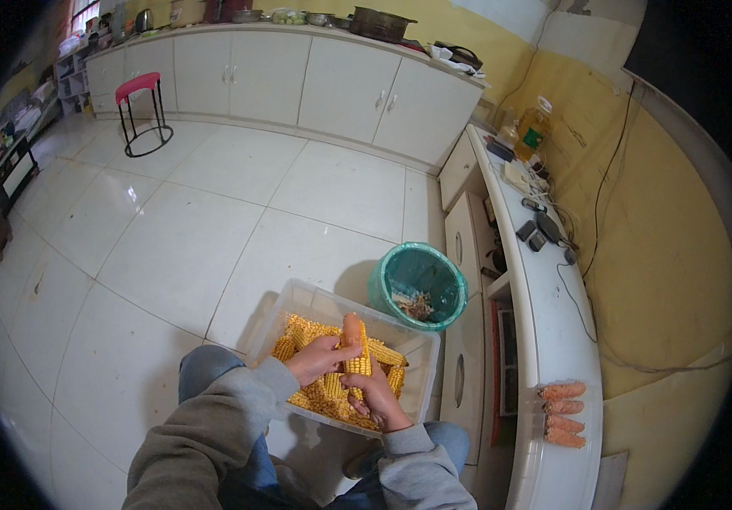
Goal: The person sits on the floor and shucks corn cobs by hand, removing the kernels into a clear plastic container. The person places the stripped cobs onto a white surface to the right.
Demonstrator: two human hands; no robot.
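Observation:
Over a clear plastic bin (426,376), both hands are on one yellow corn cob (358,362). Its upper end is stripped to the bare reddish core, while kernels still cover the rest. My left hand (320,358) holds the cob from the left, thumb against it near the stripped part. Around its lower end curl the fingers of my right hand (375,394). Beneath the hands, the bin holds loose yellow kernels (321,408) and unshelled corn cobs (388,354); the hands partly hide them.
A green plastic bucket (382,287) with debris inside stands against the bin's far right corner. On the white counter (550,344) at right lie several bare cobs (563,408), plus chargers and cables (547,226) farther back. A red-topped stool (139,86) stands far left, before white cabinets (264,76).

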